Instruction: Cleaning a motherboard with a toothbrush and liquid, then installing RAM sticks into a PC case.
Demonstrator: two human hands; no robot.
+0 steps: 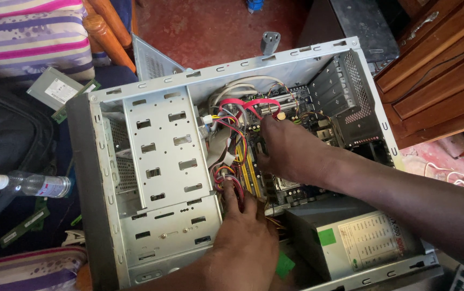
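An open grey computer case (151, 89) lies on its side with its inside facing up. My left hand (242, 237) reaches in from the bottom, its fingers resting on a bundle of red, yellow and black wires (226, 175) beside the metal drive cage (162, 145). From the right, my right hand (286, 148) lies over the motherboard (251, 170), fingertips near the red flat cables (253, 105). What the fingers grip is hidden. A grey power supply (350, 242) with a label and a green sticker sits in the case's near right corner.
A plastic water bottle (29, 184) lies on a black bag (5, 140) at the left, near loose green memory sticks (24, 226). A wooden cabinet (437, 70) stands at the right. Striped fabric (27, 32) and a wooden chair arm (110, 32) are at the upper left. The floor is red.
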